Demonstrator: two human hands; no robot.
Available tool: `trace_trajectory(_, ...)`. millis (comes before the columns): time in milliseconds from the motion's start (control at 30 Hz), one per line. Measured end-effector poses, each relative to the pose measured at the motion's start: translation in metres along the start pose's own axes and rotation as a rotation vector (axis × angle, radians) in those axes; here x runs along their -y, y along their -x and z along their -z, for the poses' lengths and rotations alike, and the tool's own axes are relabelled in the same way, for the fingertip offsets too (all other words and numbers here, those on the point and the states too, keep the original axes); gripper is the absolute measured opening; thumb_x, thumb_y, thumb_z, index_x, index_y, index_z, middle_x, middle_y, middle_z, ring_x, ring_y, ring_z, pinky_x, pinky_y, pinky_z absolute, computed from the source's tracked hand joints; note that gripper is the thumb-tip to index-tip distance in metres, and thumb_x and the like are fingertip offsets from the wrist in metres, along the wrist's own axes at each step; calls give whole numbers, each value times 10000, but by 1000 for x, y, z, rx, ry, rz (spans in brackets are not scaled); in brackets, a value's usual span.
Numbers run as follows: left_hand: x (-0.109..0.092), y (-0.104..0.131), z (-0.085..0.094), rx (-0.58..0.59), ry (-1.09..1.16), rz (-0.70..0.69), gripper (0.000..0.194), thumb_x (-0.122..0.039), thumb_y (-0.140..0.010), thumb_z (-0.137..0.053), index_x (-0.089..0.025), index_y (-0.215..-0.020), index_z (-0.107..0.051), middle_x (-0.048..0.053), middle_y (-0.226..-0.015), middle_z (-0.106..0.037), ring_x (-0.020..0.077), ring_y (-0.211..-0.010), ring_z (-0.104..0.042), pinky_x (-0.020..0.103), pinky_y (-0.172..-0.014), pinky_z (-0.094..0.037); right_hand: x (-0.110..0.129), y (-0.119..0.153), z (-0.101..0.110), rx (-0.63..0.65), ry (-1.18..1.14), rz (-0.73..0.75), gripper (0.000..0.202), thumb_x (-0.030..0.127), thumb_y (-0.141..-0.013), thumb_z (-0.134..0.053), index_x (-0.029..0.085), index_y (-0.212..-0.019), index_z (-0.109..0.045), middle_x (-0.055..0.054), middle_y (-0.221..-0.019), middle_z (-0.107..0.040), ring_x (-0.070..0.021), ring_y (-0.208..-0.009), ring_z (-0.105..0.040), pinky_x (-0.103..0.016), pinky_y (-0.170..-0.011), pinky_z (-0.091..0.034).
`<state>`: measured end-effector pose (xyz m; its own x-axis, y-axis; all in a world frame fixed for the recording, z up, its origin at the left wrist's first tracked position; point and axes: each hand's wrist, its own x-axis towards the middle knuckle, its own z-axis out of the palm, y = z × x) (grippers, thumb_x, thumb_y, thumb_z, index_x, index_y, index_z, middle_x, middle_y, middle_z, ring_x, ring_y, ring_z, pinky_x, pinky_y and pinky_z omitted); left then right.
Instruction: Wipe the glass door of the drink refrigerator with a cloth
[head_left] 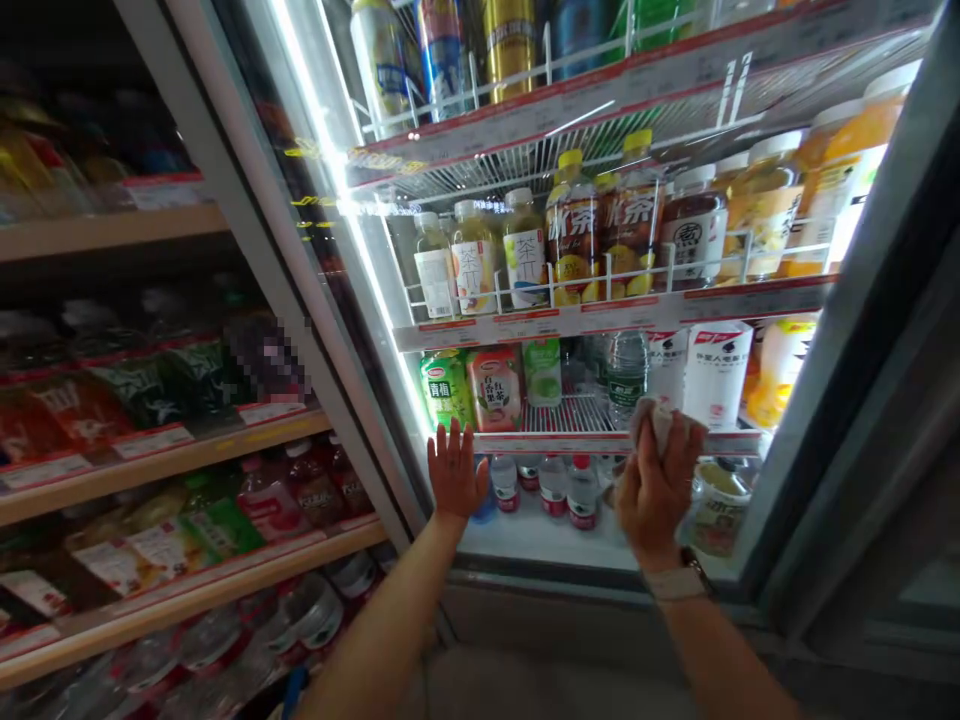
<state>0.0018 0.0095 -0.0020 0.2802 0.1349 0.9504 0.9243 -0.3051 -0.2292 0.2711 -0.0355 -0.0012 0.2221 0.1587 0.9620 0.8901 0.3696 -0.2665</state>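
A lit glass-fronted drinks cooler with several shelves stands before me. My left hand (455, 475) is raised at its lower left, palm forward and fingers spread, holding nothing, below a green tea carton (444, 390) and a pink carton (496, 390). My right hand (658, 490) is closed round a pale crumpled cloth (664, 425), in front of the low shelf's front rail (551, 443). A clear water bottle (628, 380) and a white container (716, 375) stand on the shelf just behind the cloth. The right wrist wears a watch-like band.
Small water bottles (553, 487) stand on the cooler floor between my hands, with a tub (718, 508) right of them. Tea bottles (574, 225) fill the shelf above. Wooden shelves (225, 450) of drinks run along the left, and a dark door frame (840, 330) borders the right.
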Motion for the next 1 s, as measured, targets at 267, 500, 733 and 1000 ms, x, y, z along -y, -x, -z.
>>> trace_trajectory(267,3,9,-3,51,-37,14,633,-389,-978,-407,-170,-1546,-235,152,-1576,-312,282,-1490,-224,482,-1203,-211,96,5,-52,102,-104,102,640,119,-949,-389,253,-1554,-230,-57,-1585,-334,-241,-1511,-145,-508,-1237,-145)
trace_trajectory(500,0,6,-1,15,-17,-5,612,-395,-1001,-339,-164,-1551,-205,142,-1599,-268,266,-1495,-212,452,-1199,-213,122,13,-69,175,-104,248,532,131,-941,-467,251,-1459,-456,-27,-1477,-502,-167,-1508,-158,-417,-1252,-39)
trace_trajectory(733,2,2,5,30,-63,-46,690,-443,-981,-239,-72,-1553,-133,190,-1589,-263,279,-1510,-137,472,-1195,-207,97,43,-55,355,-163,478,462,110,-929,-468,256,-1356,-567,-2,-1493,-482,-142,-1510,-137,-433,-1251,-20)
trace_trajectory(1000,4,3,5,59,-1,-44,692,-325,-942,-353,-97,-1557,-132,163,-1606,-225,280,-1510,-134,485,-1206,-184,31,84,-18,508,-90,686,544,21,-885,-407,222,-1370,-552,38,-1558,-374,-132,-1513,-106,-404,-1254,0)
